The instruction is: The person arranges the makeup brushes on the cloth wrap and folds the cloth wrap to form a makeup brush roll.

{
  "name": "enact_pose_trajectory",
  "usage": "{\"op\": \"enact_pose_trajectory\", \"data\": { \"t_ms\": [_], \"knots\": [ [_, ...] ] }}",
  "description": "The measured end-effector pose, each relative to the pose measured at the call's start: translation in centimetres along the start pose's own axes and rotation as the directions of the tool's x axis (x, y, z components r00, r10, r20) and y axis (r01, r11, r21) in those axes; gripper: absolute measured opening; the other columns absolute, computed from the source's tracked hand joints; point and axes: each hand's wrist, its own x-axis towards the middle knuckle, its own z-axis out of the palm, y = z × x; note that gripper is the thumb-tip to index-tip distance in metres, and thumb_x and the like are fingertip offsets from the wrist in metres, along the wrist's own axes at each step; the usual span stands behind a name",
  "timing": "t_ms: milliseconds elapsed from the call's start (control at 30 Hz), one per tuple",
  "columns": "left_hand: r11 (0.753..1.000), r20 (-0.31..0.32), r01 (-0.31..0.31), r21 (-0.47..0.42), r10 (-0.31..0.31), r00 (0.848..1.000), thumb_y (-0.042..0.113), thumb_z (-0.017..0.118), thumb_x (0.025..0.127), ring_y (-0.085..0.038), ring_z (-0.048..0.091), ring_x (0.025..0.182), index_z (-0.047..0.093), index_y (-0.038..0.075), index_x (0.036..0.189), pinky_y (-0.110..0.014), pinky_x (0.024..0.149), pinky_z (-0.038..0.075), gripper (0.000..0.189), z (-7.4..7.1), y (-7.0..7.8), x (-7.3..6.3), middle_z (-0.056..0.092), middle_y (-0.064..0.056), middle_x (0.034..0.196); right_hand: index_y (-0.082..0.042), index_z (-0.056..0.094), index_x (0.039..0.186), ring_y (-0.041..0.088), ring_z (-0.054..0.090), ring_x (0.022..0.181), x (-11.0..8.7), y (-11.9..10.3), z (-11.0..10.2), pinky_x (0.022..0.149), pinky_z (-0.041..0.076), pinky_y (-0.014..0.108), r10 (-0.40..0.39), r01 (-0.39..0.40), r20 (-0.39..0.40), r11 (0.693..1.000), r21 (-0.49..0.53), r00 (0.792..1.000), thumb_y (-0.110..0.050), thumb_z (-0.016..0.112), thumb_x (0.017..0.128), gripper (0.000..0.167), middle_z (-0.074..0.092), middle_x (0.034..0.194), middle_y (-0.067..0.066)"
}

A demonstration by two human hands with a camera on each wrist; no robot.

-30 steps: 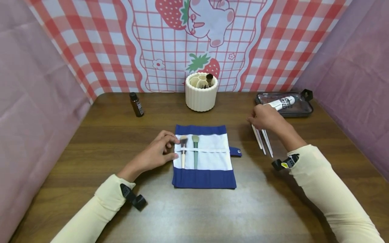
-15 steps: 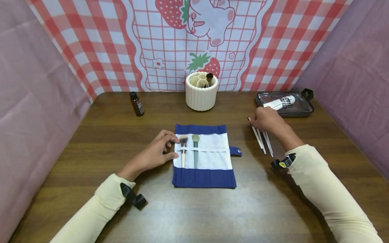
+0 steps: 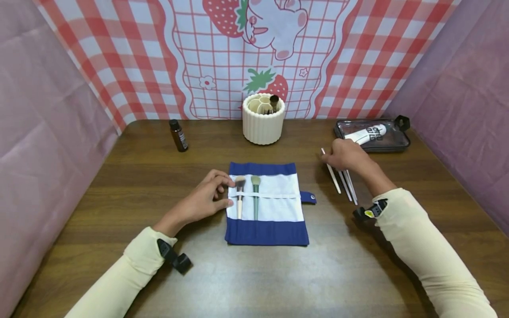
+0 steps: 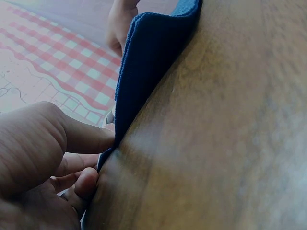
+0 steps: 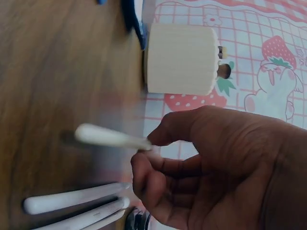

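A blue-and-white fabric brush roll [image 3: 278, 210] lies unfolded in the middle of the table, snap strap to the right. Under its white elastic band sit a makeup brush with a pale handle [image 3: 239, 207] and a green makeup brush [image 3: 256, 203]. My left hand [image 3: 200, 198] rests at the roll's left edge, thumb and fingers relaxed and touching the cloth. My right hand [image 3: 347, 154] pinches a slim white stick [image 5: 108, 136] between thumb and fingers; its kind is unclear. Several similar white sticks [image 3: 348, 187] lie under that hand, their far ends hidden.
A ribbed cream holder [image 3: 262, 128] with a dark brush stands at the back centre. At the back left is a small brown bottle [image 3: 179, 137]. The back right has a dark clear case [image 3: 391, 139] with a white tube [image 3: 367, 134] on it.
My right hand has separated one white stick from the others, shifting it slightly left and away from me. My left hand and the brush roll have stayed in place.
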Motion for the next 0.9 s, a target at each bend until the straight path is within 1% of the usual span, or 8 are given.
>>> {"op": "enact_pose_trajectory", "data": {
  "t_ms": [100,200,333,467,567,733,833,900],
  "knots": [
    [1.0,0.0,0.001,0.002,-0.001,1.0,0.011,0.077,0.09,-0.022,0.051,0.103,0.061,0.004,0.124,-0.036,0.085,0.048,0.038,0.0,0.0,0.0,0.041,-0.01,0.137,-0.008,0.062,0.062,0.021,0.059,0.056,0.0,-0.3,-0.3,0.055,0.044,0.035,-0.024,0.023,0.002,0.997,0.071,1.0,-0.03,0.055,0.094,0.04,0.062,0.056,0.004],
    [1.0,0.0,0.005,0.004,-0.005,1.0,0.011,0.077,0.09,-0.021,0.051,0.103,0.061,0.004,0.124,-0.036,0.085,0.048,0.038,0.0,0.1,0.0,0.041,-0.01,0.137,-0.004,0.064,0.078,0.02,0.064,0.057,0.1,-0.5,-0.6,0.057,0.045,0.032,-0.079,0.083,-0.031,0.985,0.152,0.996,-0.024,0.053,0.094,0.028,0.065,0.06,0.004],
    [1.0,0.001,0.006,0.005,-0.006,1.0,0.011,0.077,0.09,-0.022,0.051,0.103,0.061,0.004,0.124,-0.037,0.085,0.048,0.038,0.0,0.2,0.0,0.041,-0.01,0.136,0.002,0.062,0.102,0.022,0.067,0.059,0.4,-0.8,-0.7,0.058,0.049,0.031,-0.131,0.153,-0.096,0.943,0.294,0.987,-0.019,0.053,0.095,0.024,0.068,0.074,0.008],
    [1.0,0.0,0.003,0.004,-0.003,1.0,0.01,0.077,0.09,-0.022,0.051,0.103,0.061,0.004,0.124,-0.037,0.085,0.048,0.038,0.0,0.1,0.0,0.041,-0.01,0.136,0.004,0.059,0.118,0.027,0.069,0.065,0.6,-1.3,-0.7,0.062,0.056,0.039,-0.131,0.178,-0.13,0.862,0.475,0.983,-0.018,0.055,0.098,0.03,0.068,0.092,0.015],
    [1.0,-0.003,-0.001,0.0,0.001,1.0,0.01,0.077,0.09,-0.022,0.051,0.103,0.061,0.004,0.124,-0.036,0.085,0.048,0.038,0.0,0.0,0.0,0.041,-0.01,0.136,0.005,0.056,0.124,0.033,0.069,0.071,0.7,-1.8,-0.5,0.066,0.058,0.046,-0.138,0.206,-0.161,0.793,0.574,0.977,-0.018,0.056,0.101,0.032,0.069,0.097,0.018],
    [1.0,-0.004,-0.003,-0.003,0.003,1.0,0.01,0.077,0.09,-0.022,0.051,0.103,0.061,0.003,0.123,-0.037,0.085,0.048,0.038,0.0,0.0,0.0,0.042,-0.01,0.136,0.005,0.056,0.124,0.03,0.069,0.071,0.7,-2.5,-0.5,0.068,0.058,0.049,-0.151,0.245,-0.195,0.69,0.682,0.969,-0.017,0.057,0.102,0.031,0.07,0.099,0.023],
    [1.0,-0.005,-0.001,0.001,0.001,1.0,0.01,0.077,0.09,-0.022,0.051,0.103,0.061,0.004,0.124,-0.036,0.085,0.048,0.038,0.1,-0.1,0.0,0.042,-0.009,0.136,0.006,0.057,0.122,0.025,0.069,0.071,0.8,-3.0,-0.4,0.067,0.058,0.047,-0.16,0.252,-0.195,0.625,0.739,0.968,-0.013,0.057,0.101,0.028,0.071,0.098,0.024],
    [1.0,-0.006,-0.001,0.004,0.002,1.0,0.01,0.077,0.09,-0.022,0.051,0.103,0.061,0.004,0.123,-0.036,0.085,0.048,0.038,0.1,-0.1,0.0,0.042,-0.009,0.136,0.007,0.057,0.121,0.027,0.069,0.073,0.7,-3.3,-0.4,0.066,0.059,0.044,-0.17,0.252,-0.187,0.589,0.768,0.968,-0.01,0.056,0.101,0.026,0.071,0.094,0.021]
  ]
}}
